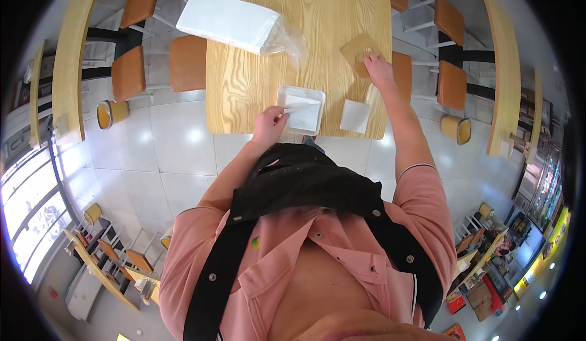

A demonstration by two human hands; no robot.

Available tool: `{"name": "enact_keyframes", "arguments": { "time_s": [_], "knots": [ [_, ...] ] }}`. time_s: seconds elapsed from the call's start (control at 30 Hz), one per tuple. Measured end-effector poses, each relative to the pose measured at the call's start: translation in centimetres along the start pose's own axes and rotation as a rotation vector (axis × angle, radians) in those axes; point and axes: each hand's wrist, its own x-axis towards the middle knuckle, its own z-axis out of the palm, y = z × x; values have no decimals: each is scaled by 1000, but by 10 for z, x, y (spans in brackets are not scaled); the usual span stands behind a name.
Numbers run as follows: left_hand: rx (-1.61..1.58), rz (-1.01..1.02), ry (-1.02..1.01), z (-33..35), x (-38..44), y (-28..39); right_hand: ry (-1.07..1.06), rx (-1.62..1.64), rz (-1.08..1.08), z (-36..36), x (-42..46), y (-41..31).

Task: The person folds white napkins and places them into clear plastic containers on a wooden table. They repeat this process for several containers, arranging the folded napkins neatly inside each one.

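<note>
In front of me at the table's near edge sits a shallow translucent white tray (322, 112) holding thin white sheets (304, 117). My left hand (271, 125) is at its left rim, thumb and fingertips pinched at the edge of the upper sheet, which looks slightly raised. Farther out on the right, the fingers of my right hand (379, 69) rest on a square brown paper piece (352, 50). Whether they grip it or only press on it is not clear. Between that hand and the near edge lies a flat white square pad (355, 116).
A long white block-like pack (229, 20) in clear plastic film (288, 39) lies across the far left of the wooden table (247, 89). Brown-seated chairs (187, 64) flank both sides. Yellow waste bins (455, 129) stand on the tiled floor.
</note>
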Motion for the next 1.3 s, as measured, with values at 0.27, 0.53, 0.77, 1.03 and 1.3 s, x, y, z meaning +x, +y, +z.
{"name": "enact_keyframes", "arguments": {
  "time_s": [0.27,0.53,0.77,1.03,1.3],
  "knots": [
    [31,13,13,-2,-3,5,-187,632,244,-24,-19,-1],
    [15,3,-10,-4,-2,1,-98,931,-161,-124,-89,-105],
    [-250,-44,66,-7,-5,10,-227,483,-434,-125,-88,-178],
    [-424,-237,-20,-7,-17,8,-77,523,-349,-118,-104,-185],
    [25,-167,155,-8,-25,-9,449,574,-761,-119,-119,-187]
  ]
}}
